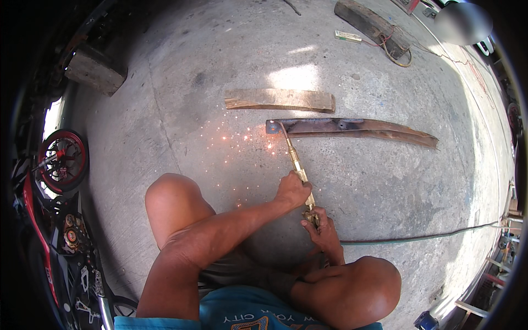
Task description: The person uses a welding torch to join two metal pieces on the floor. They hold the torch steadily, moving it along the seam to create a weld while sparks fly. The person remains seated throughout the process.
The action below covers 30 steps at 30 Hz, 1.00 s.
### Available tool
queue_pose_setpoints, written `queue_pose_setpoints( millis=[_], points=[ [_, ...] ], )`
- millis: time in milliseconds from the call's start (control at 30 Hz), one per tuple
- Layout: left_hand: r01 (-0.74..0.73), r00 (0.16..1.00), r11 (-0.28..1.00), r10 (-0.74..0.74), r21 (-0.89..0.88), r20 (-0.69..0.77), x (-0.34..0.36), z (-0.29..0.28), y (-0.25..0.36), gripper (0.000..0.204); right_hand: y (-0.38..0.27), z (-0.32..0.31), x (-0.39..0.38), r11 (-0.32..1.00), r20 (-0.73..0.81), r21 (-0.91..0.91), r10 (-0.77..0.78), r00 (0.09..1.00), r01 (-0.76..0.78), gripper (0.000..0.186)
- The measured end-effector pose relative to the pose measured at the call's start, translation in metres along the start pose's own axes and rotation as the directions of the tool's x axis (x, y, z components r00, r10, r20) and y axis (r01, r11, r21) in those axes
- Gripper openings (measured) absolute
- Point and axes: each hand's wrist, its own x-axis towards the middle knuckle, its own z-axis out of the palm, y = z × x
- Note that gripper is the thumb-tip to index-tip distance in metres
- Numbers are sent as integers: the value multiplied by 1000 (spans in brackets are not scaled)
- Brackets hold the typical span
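Note:
My left hand (294, 188) is wrapped round the barrel of a brass gas torch (297, 164). Lower down, my right hand (325, 234) grips the torch's rear end beside its valves. The thin bent tip reaches the left end of a long dark steel bar (341, 126) lying on the concrete. Orange sparks (246, 137) spray from that end toward the left and back toward my knees. Just beyond the bar lies a short wooden plank (280, 100), apart from it.
A green hose (418, 237) runs right from near my right hand. A red and black motorcycle (60, 220) stands at the left, with a wooden block (96, 71) beyond it. A timber beam (374, 27), a small pale box (348, 37) and wires lie at the far right.

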Motion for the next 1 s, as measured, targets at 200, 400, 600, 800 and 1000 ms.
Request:
queue_pose_setpoints(
  millis=[200, 400, 600, 800, 1000],
  points=[
    [-10, 1000, 1000, 10, 1, 19, -1, -2, 2, 49, 0, -1, -1, 999, 10, -4, 44, 999, -44, 42],
    [-18, 1000, 1000, 18, 3, 11, -2, -4, 2, 47, -2, 0, 1, 999, 9, -3, 33, 999, -33, 42],
    [-9, 1000, 1000, 9, -6, 25, -4, -6, 6, 47, -2, -2, 1, 998, 27, 6, 56, 998, -56, 43],
    [-8, 999, 1000, 9, -13, 36, -3, -6, 5, 47, -2, -1, 1, 999, 24, 1, 54, 998, -54, 44],
    [-8, 1000, 1000, 8, -1, 27, -4, -4, 5, 46, -2, -3, 0, 999, 30, 6, 44, 999, -44, 44]
  ],
)
